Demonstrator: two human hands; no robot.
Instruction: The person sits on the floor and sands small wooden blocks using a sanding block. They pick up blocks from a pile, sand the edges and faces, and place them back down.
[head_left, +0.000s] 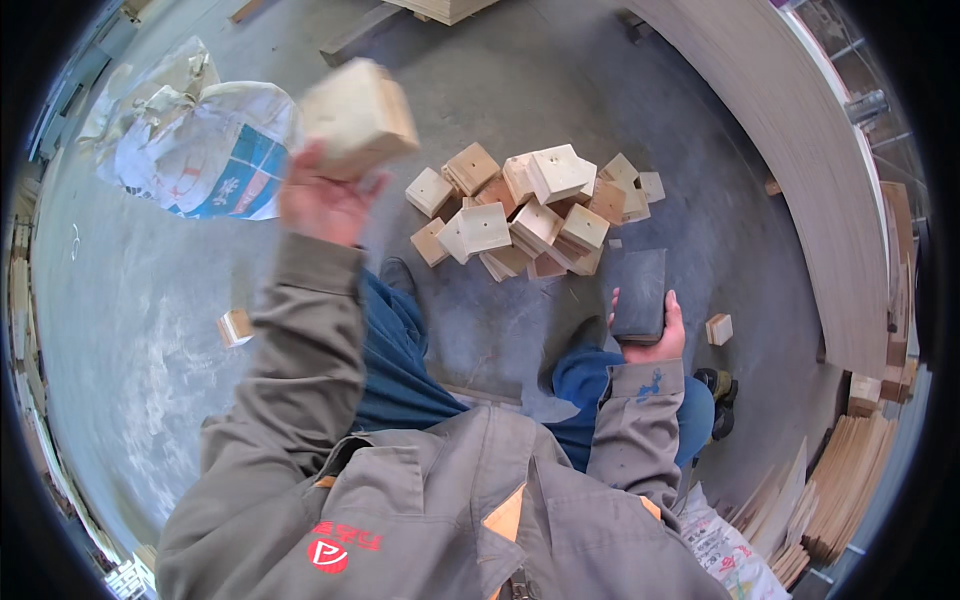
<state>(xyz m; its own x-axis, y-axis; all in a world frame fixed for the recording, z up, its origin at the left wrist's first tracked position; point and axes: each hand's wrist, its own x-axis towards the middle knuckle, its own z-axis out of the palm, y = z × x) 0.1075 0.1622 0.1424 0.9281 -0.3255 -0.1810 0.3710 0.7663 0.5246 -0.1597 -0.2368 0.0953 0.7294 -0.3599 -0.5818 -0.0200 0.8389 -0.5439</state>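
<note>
My left hand (325,200) is raised at the upper left, gripping a pale wooden block (355,118) from below; both are smeared by motion. In my right hand (658,340) lies a dark grey rectangular block (640,290), with the fingers wrapped round its sides and lower end. What the dark block is made of I cannot tell. Ahead of my knees, a loose pile of wooden blocks (485,228) sits on the concrete floor. Several of them show a small hole in a face.
A white woven sack (180,150) with a blue patch slumps at the left. Single small blocks lie left (235,327) and right (719,329). A tall stack of boards (780,150) curves along the right. Thin wooden sheets (850,480) and a printed bag (730,545) stand at the lower right.
</note>
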